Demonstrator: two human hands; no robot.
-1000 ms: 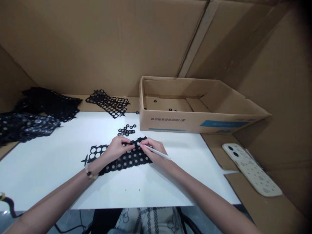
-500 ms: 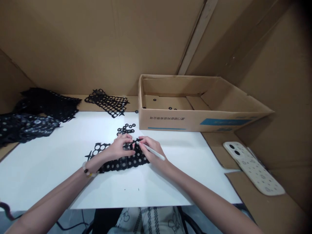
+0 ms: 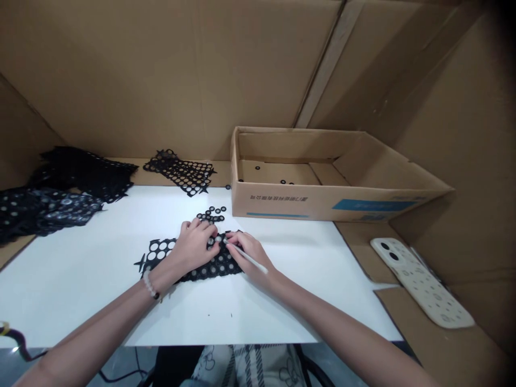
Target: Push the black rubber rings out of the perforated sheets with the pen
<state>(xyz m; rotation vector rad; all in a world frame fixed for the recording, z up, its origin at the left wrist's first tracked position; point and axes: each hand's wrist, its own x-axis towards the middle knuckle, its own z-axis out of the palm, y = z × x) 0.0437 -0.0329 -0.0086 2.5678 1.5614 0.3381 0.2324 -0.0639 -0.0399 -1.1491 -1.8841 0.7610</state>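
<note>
A black sheet of rubber rings [image 3: 217,267] lies on the white table under both hands. Its left end shows open round holes; ring shapes fill the middle and right part. My left hand [image 3: 196,244] rests over the sheet with fingers bent, thumb and forefinger closed at its upper edge. Whether a single ring is between those fingertips I cannot tell. In my right hand [image 3: 253,255] is a thin white pen-like stick [image 3: 252,260], its tip against the sheet beside the left fingertips. Several loose black rings [image 3: 217,211] lie just beyond my left hand.
An open cardboard box [image 3: 282,201] with a few rings inside stands at the back right. A perforated black sheet [image 3: 183,172] lies at the back, and a pile of black sheets [image 3: 80,174] at the left. A phone in a pale case [image 3: 423,282] lies far right.
My left hand has turned and lifted slightly at the knuckles, its wrist shifting right. The sheet has slid a little left. The stick's tip has moved slightly left and down.
</note>
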